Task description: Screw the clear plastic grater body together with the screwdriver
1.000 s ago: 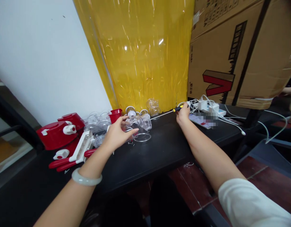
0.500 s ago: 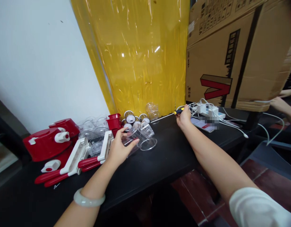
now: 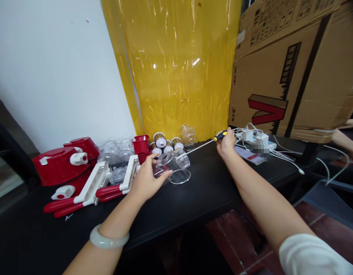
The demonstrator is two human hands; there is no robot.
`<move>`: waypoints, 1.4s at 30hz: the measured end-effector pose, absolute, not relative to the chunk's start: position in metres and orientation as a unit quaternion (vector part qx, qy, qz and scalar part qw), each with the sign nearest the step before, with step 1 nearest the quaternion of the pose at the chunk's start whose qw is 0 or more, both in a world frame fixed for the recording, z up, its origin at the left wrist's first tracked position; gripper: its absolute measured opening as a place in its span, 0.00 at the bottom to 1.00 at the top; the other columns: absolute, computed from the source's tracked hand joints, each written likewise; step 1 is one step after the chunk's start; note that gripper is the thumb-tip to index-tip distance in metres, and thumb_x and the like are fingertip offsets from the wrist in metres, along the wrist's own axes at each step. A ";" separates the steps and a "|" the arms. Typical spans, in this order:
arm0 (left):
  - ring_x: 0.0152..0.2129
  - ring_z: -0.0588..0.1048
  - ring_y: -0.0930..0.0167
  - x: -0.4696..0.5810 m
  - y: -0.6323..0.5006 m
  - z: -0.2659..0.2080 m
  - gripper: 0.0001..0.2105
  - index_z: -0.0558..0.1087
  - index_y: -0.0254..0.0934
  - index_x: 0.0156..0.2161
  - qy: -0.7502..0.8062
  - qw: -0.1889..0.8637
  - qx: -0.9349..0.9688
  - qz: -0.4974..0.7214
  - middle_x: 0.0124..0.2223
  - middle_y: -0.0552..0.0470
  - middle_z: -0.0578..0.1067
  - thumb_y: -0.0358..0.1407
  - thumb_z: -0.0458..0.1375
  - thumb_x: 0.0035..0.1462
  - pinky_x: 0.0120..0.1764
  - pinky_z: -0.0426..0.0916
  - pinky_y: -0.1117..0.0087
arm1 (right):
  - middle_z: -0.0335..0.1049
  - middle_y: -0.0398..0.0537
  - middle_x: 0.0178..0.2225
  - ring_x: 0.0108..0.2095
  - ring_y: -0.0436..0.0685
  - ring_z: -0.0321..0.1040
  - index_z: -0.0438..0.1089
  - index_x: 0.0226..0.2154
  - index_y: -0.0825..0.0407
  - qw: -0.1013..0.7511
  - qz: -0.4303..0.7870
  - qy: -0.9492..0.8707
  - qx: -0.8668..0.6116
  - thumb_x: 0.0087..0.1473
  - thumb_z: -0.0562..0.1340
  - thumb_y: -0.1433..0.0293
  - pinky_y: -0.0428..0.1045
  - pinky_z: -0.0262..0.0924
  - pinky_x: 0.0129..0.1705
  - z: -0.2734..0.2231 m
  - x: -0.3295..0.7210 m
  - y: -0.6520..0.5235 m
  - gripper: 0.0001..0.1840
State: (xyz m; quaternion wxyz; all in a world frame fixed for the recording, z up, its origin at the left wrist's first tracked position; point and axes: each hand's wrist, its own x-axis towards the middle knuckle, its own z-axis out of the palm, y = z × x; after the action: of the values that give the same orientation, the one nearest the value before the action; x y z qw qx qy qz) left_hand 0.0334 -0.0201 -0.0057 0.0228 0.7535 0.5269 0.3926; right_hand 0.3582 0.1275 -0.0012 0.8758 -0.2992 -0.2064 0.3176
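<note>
My left hand [image 3: 149, 177] is closed around a clear plastic hopper-like part [image 3: 173, 165], which lies tilted low over the black table with its round rim [image 3: 180, 177] facing down. A screwdriver [image 3: 221, 136] with a black and yellow handle is gripped in my right hand [image 3: 227, 144]. Its long shaft slants down to the left and reaches the upper side of the clear part; whether the tip touches a screw cannot be made out. Behind my left hand stand several metal-and-white drums [image 3: 159, 140], with a small red box [image 3: 141, 144] beside them.
Red bowl-shaped housings [image 3: 60, 164] and white frames with red handles [image 3: 93, 185] lie at the left. More clear parts [image 3: 107, 157] sit behind them. A phone [image 3: 251, 154], white chargers with cables [image 3: 261, 138] and a large carton [image 3: 268, 76] occupy the right. Another person's hand [image 3: 341, 137] shows far right.
My right hand has tilted the screwdriver, and its shaft has come over to the clear part. My left hand still holds that part. The view has shifted slightly.
</note>
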 end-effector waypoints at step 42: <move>0.44 0.78 0.54 0.020 -0.017 -0.001 0.37 0.66 0.38 0.61 0.548 0.036 0.768 0.329 0.51 0.40 0.77 0.60 0.61 0.52 0.47 0.71 0.53 | 0.65 0.34 0.22 0.20 0.46 0.63 0.63 0.30 0.49 0.852 0.356 -0.278 -0.265 0.49 0.66 0.56 0.42 0.60 0.23 -0.011 0.346 0.132 0.16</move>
State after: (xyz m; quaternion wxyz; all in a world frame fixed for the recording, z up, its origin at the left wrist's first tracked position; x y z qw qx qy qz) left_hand 0.0199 -0.0173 -0.0006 0.0364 0.7682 0.5479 0.3292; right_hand 0.3463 0.1315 -0.0115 0.8520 -0.2649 -0.2777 0.3560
